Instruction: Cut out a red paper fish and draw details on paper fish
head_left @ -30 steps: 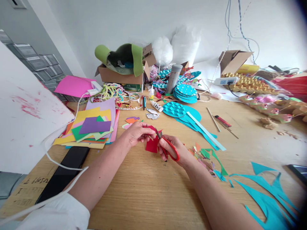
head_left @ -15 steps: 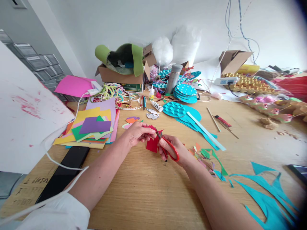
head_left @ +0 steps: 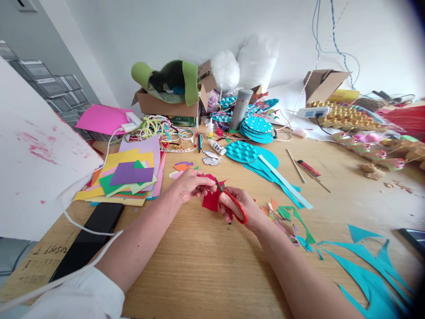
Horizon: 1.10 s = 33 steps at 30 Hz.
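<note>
My left hand (head_left: 193,185) pinches a piece of red paper (head_left: 210,201) above the middle of the table. Red-handled scissors (head_left: 239,208) are gripped in my right hand (head_left: 237,201), their dark blades meeting the paper beside my left fingertips. Part of the red sheet hangs below the blades, and some of it is hidden by my fingers. Just beyond my left hand lie small cut paper shapes (head_left: 183,166) in purple, orange and pink. Two fish-shaped paper cutouts (head_left: 211,161) rest a little farther back.
Coloured paper sheets (head_left: 133,175) are stacked at left, near a black phone (head_left: 96,230) and a white cable (head_left: 89,230). Blue paper scraps (head_left: 358,266) and small offcuts (head_left: 283,212) lie at right. Behind stand a grey flask (head_left: 241,110), glue bottles (head_left: 217,147) and a cardboard box (head_left: 166,104).
</note>
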Tool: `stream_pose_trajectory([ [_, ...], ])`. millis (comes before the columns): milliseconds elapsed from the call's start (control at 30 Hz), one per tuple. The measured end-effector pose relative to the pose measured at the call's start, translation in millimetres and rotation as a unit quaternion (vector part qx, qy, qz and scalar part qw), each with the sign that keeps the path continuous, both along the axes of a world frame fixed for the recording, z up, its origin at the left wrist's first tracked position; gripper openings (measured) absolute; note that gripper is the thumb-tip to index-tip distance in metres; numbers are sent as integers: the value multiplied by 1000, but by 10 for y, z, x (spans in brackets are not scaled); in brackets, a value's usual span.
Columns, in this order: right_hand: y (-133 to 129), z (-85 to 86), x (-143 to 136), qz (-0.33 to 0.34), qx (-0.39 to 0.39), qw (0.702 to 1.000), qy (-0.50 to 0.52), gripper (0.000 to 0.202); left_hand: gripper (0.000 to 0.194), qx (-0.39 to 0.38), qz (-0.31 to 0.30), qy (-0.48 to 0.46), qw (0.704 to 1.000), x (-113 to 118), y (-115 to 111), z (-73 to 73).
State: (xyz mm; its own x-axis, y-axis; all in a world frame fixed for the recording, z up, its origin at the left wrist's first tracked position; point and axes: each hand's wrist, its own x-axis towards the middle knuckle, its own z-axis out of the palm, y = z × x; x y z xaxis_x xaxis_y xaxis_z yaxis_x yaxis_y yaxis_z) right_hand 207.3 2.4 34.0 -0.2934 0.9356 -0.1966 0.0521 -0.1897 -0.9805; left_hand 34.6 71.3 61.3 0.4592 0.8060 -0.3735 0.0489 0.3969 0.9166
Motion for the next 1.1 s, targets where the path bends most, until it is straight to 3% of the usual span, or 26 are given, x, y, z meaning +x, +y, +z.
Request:
stream_pose_trajectory([
  [1100,19,-56,7,6,9,1000,-1,45,16,-3,-2,7,1000,-6,17,-8],
])
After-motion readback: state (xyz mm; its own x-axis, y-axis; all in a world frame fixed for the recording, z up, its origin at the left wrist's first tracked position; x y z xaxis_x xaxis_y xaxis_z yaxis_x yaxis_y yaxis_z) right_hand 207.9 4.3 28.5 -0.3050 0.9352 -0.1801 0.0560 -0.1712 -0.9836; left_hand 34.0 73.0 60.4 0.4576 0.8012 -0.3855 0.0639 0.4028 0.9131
